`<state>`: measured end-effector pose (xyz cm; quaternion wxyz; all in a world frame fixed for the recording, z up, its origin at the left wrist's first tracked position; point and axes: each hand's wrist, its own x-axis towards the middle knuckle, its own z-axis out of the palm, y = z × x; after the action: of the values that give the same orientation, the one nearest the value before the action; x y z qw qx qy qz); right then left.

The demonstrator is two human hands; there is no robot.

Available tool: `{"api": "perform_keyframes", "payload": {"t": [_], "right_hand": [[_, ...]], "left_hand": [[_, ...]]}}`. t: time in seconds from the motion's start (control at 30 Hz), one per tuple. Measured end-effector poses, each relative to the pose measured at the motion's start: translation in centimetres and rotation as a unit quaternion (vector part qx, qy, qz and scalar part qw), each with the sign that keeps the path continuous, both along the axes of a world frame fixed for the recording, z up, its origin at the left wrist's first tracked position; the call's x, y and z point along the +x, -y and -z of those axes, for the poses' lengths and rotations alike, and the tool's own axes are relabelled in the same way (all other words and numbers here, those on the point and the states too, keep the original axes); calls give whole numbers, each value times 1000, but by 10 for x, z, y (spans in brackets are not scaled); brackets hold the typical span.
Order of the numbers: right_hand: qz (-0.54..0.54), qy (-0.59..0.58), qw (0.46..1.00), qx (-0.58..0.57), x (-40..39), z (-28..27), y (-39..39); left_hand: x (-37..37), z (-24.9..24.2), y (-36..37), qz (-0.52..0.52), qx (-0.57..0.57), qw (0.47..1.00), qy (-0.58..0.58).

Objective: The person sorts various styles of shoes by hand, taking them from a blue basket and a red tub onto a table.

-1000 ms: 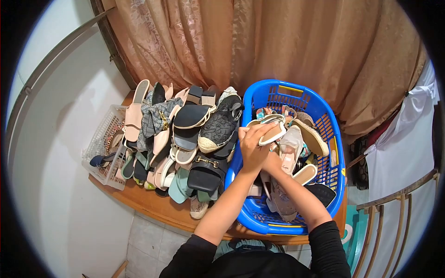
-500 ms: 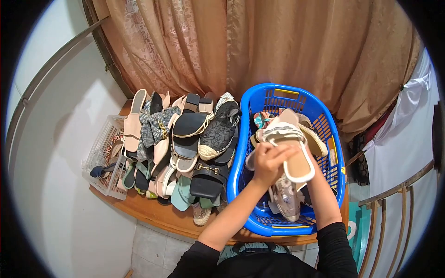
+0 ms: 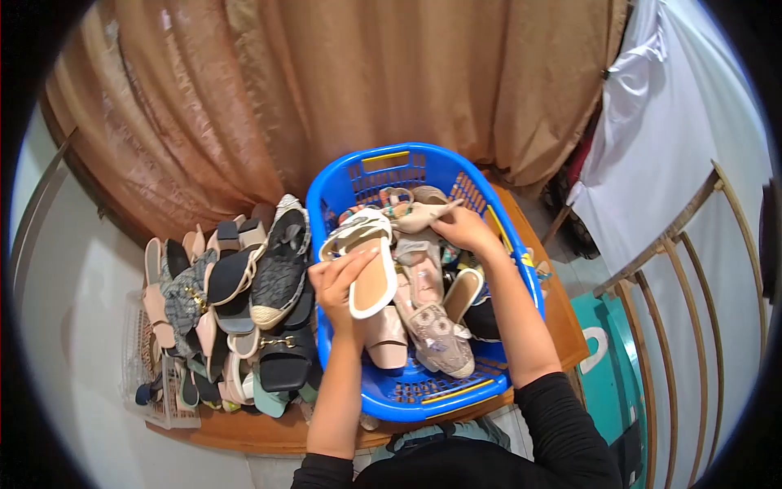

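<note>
My left hand is closed on a white-edged sandal with a tan insole, held above the left side of the blue basket. Toward the back right of the basket, my right hand pinches a beige shoe. Below the hands lie a patterned espadrille, a pale pink shoe and a white-rimmed sandal, among other shoes inside the basket.
Left of the basket, a pile of shoes covers part of the wooden table. A clear plastic basket stands at the far left. Brown curtains hang behind, and a wooden rack stands right.
The view has turned right. My right hand has left the white-edged sandal and taken hold of the beige shoe. My left hand has moved left with the sandal, uncovering more shoes.
</note>
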<state>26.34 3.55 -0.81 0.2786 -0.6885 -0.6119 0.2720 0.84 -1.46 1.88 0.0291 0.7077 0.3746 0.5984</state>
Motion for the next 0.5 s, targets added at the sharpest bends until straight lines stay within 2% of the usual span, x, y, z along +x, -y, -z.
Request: {"api": "perform_keyframes", "payload": {"t": [0.03, 0.07, 0.1, 0.17, 0.23, 0.27, 0.4, 0.5], "right_hand": [[44, -138, 989, 34, -17, -26, 14], [59, -279, 957, -53, -32, -55, 30], [70, -414, 897, -135, -43, -71, 42], [-41, -538, 830, -141, -49, -53, 57], [-101, -563, 808, -142, -53, -42, 72], [-66, -588, 791, -156, -52, -40, 81], [-49, -640, 756, -129, -38, -35, 97], [-11, -597, 796, -99, -41, -25, 105]], "left_hand": [[1, -1, 2, 0, 2, 1000, -2], [2, 0, 3, 14, 7, 1000, -1], [2, 1, 4, 27, 11, 1000, -2], [5, 0, 8, 58, 29, 998, -23], [11, -2, 15, 100, 30, 994, -35], [13, -1, 17, 103, 28, 994, -34], [21, 2, 23, 153, 36, 982, -109], [30, 1, 33, 216, 32, 955, -199]]}}
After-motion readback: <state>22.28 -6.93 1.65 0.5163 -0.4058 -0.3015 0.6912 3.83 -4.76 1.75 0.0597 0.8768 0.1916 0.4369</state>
